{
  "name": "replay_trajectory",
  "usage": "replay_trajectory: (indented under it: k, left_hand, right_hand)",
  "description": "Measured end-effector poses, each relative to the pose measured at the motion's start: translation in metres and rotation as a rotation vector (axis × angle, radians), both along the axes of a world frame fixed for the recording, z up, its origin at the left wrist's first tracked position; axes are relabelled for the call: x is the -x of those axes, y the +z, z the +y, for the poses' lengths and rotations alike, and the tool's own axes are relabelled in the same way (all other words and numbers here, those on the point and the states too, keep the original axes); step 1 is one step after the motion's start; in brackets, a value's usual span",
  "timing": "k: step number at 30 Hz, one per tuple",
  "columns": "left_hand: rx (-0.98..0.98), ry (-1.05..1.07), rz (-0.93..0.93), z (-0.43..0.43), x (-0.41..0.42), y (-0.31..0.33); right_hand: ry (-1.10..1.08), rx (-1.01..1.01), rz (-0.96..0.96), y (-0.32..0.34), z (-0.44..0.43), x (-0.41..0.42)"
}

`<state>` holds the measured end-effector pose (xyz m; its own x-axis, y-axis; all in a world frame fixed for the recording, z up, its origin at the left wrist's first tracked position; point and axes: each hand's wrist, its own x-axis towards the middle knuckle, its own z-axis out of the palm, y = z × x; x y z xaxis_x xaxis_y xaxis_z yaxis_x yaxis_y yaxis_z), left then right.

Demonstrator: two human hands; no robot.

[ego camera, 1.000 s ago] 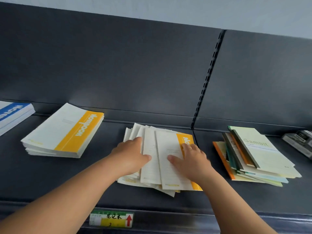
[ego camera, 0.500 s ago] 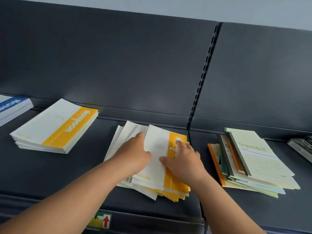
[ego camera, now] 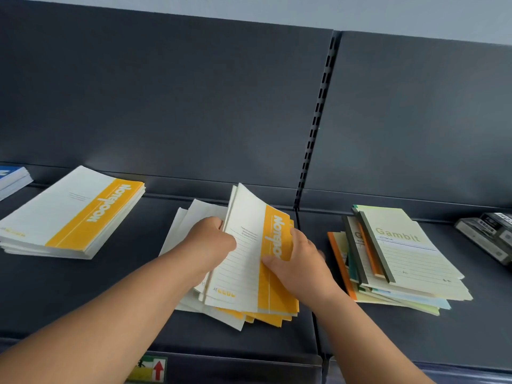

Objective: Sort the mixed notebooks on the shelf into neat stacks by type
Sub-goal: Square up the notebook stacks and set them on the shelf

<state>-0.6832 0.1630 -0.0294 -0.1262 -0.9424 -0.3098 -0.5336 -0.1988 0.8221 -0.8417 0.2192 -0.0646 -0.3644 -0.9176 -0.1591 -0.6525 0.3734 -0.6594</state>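
In the middle of the dark shelf (ego camera: 83, 295) lies a fanned pile of white notebooks with yellow bands (ego camera: 243, 273). My left hand (ego camera: 210, 242) grips the pile's left edge and my right hand (ego camera: 299, 261) grips its right edge over the yellow band, so the upper notebooks tilt up at the back. A neat stack of the same yellow-band notebooks (ego camera: 72, 217) lies to the left. A messy pile of mixed pale green, orange and teal "Gambit" notebooks (ego camera: 399, 261) sits to the right.
Blue-and-white notebooks (ego camera: 12, 178) show at the far left edge. A grey boxed item (ego camera: 490, 234) lies at the far right. A slotted upright (ego camera: 315, 120) divides the back panel. A price label with a red arrow (ego camera: 151, 370) is on the shelf's front lip.
Both hands have gathered the spread yellow-band notebooks closer together and lifted the upper ones, which now tilt up at the back. The view has shifted slightly right.
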Motion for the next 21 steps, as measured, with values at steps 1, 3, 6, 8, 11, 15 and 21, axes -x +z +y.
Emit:
replay_trajectory:
  k: [1, 3, 6, 8, 11, 15, 21]
  left_hand:
    - [0.018, 0.006, -0.017, -0.001, -0.001, -0.001]
    - [0.033, 0.018, -0.067, -0.002, -0.003, -0.002]
    - [0.054, 0.024, -0.177, -0.004, -0.008, -0.003]
    - [0.055, 0.031, -0.204, -0.003, -0.012, -0.002]
    - [0.04, 0.039, -0.179, -0.001, -0.018, 0.001]
    - [0.011, 0.069, -0.081, -0.001, -0.026, 0.007]
    - [-0.002, 0.088, 0.02, 0.001, -0.036, 0.01]
  right_hand:
    - [-0.001, -0.029, 0.034, 0.0, 0.0, -0.001]
    - [0.017, -0.082, 0.101, 0.0, 0.002, -0.005]
    - [0.064, -0.094, 0.124, 0.002, 0.004, -0.011]
    - [0.088, -0.089, 0.096, 0.003, 0.005, -0.014]
    - [0.131, -0.059, 0.006, 0.004, 0.005, -0.021]
    - [0.161, -0.022, -0.068, 0.006, 0.0, -0.029]
    - [0.152, 0.005, -0.114, 0.009, -0.005, -0.036]
